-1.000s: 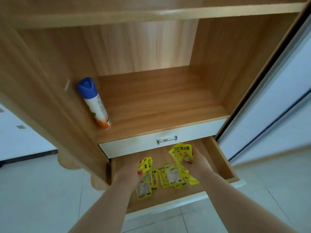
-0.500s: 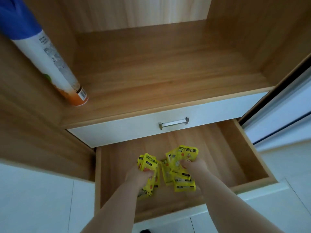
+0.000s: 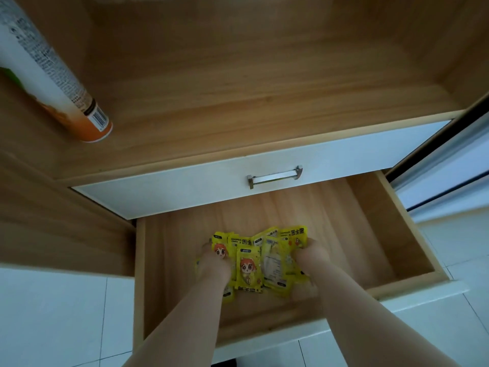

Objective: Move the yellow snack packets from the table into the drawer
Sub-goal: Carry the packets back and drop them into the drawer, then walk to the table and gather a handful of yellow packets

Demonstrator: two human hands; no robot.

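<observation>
Several yellow snack packets [image 3: 254, 263] with a cartoon face lie bunched together on the floor of the open wooden drawer [image 3: 370, 234]. My left hand [image 3: 215, 266] grips the left side of the bunch, fingers curled around the packets. My right hand [image 3: 309, 256] grips the right side, with one packet sticking up above its fingers. Both forearms reach down into the drawer from the bottom of the view. Some packets are hidden under my hands.
Above the open drawer is a closed white drawer front with a metal handle [image 3: 275, 176]. A spray can [image 3: 53, 78] stands on the wooden shelf at the upper left. A sliding door frame [image 3: 449, 160] runs along the right. White tiled floor lies below.
The camera has moved closer and lower toward the drawer. My two hands have drawn the scattered packets together into one bunch on the drawer floor.
</observation>
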